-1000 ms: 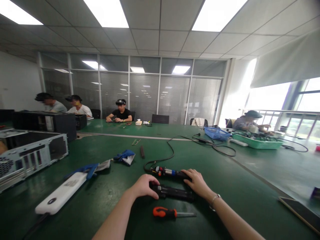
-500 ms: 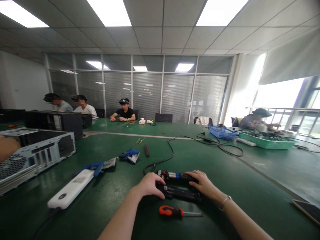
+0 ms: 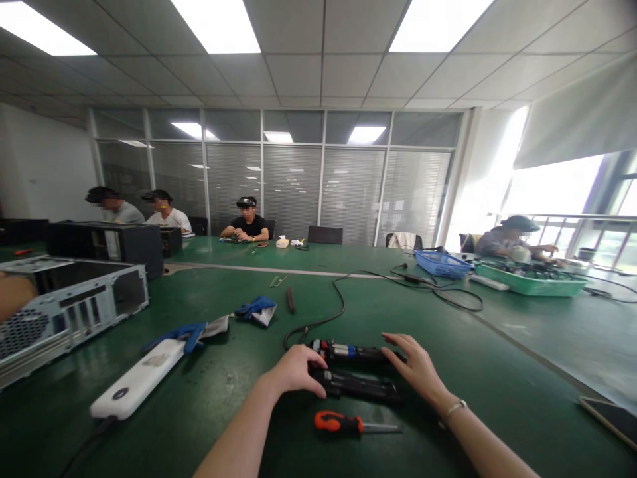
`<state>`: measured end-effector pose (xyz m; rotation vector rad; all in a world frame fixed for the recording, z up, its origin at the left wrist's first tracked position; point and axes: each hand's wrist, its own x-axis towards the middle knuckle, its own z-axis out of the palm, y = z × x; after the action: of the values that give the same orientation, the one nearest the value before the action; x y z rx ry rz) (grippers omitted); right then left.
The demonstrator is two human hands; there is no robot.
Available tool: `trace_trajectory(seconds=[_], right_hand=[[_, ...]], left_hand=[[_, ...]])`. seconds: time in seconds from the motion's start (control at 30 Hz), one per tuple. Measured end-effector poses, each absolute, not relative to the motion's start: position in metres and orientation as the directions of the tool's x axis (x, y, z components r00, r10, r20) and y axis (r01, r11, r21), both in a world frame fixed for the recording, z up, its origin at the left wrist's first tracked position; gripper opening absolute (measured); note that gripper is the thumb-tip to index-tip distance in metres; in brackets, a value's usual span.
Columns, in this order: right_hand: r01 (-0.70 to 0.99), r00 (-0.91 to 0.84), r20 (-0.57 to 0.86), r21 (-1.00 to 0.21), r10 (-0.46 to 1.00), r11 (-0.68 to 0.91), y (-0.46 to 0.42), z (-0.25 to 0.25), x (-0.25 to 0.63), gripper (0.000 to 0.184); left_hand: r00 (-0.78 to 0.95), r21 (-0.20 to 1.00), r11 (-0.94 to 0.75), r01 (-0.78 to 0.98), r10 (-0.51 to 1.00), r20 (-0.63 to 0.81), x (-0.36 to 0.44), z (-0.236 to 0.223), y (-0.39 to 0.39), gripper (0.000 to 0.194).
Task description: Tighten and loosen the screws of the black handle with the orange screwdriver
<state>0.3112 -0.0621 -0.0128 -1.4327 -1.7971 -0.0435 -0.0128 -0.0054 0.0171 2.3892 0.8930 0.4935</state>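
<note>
An opened black corded device lies on the green table in two long halves. The far half [image 3: 343, 351] shows a silver cylinder and a blue band inside. Nearer to me is the black casing half [image 3: 361, 386]. My left hand [image 3: 297, 370] curls its thumb and fingers round the left end of the casing half; some fingertips are hidden. At the far half's right end, my right hand [image 3: 415, 366] has its fingers apart and holds nothing. A red and black screwdriver [image 3: 338, 423] rests in front of both halves, its shaft to the right.
On the left are a metal computer case [image 3: 99, 299], a white power strip [image 3: 139, 378] and blue-grey gloves [image 3: 256, 310]. A black cable [image 3: 343, 299] runs across the table. Blue [image 3: 442, 264] and green baskets [image 3: 532, 281] stand at right, a phone [image 3: 610, 419] nearer. Several people sit around.
My right hand has loosened and drawn slightly right, its fingers spreading off the far half. My left hand stays at the left end.
</note>
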Motion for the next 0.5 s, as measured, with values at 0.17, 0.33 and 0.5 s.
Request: trace_trajectory(seconds=[0.17, 0.33, 0.5], right_hand=[[0.823, -0.146, 0.534, -0.402, 0.833, 0.402, -0.078, 0.003, 0.3, 0.039], [0.833, -0.308, 0.341, -0.355, 0.888, 0.425, -0.093, 0.019, 0.28, 0.03], [0.824, -0.352, 0.238, -0.38, 0.905, 0.42, -0.095, 0.023, 0.278, 0.037]], left_hand=[[0.712, 0.597, -0.641, 0.483, 0.684, 0.157, -0.013, 0.019, -0.007, 0.048], [0.696, 0.62, -0.627, 0.471, 0.697, 0.176, -0.013, 0.023, -0.01, 0.047], [0.636, 0.615, -0.649, 0.448, 0.714, 0.291, -0.011, 0.03, -0.015, 0.046]])
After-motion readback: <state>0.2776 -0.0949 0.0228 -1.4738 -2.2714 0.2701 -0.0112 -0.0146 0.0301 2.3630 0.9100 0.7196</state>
